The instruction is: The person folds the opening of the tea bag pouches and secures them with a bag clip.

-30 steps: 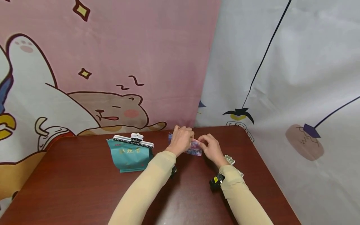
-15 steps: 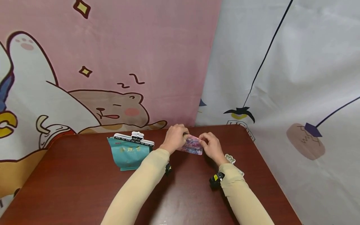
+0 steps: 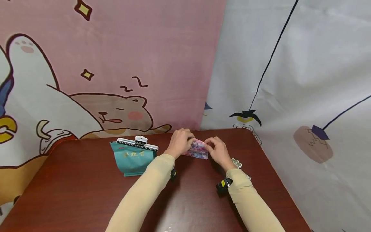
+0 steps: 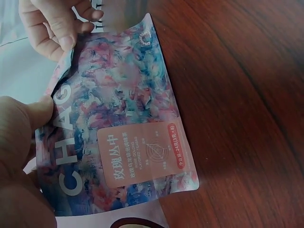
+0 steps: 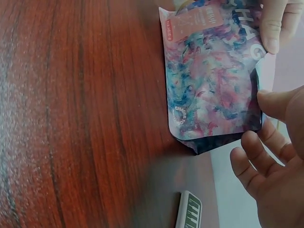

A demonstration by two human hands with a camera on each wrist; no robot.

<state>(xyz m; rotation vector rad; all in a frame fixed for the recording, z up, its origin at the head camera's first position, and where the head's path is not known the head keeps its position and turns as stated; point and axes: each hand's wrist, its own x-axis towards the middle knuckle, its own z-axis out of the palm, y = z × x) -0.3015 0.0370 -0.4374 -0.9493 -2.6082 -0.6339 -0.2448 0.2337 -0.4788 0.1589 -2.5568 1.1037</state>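
Fingers of left hand (image 3: 180, 141) & right hand (image 3: 218, 150) pinch pouch (image 3: 198, 149) top.

**What the cameras could not show**

In the head view, the left hand (image 3: 180, 142) and right hand (image 3: 218, 150) covered most of the pink-and-blue pouch (image 3: 198, 150), and its print was too small to read there. The left wrist view cut off the pouch's lower left corner and most of the left hand (image 4: 21, 156); the small text on its salmon label was too blurred to read. The right wrist view cropped the pouch's top edge and the right hand (image 5: 275, 166) at the frame's side. A white clip (image 5: 189, 210) ran off the bottom edge there, and in the head view the right sleeve hid most of it.
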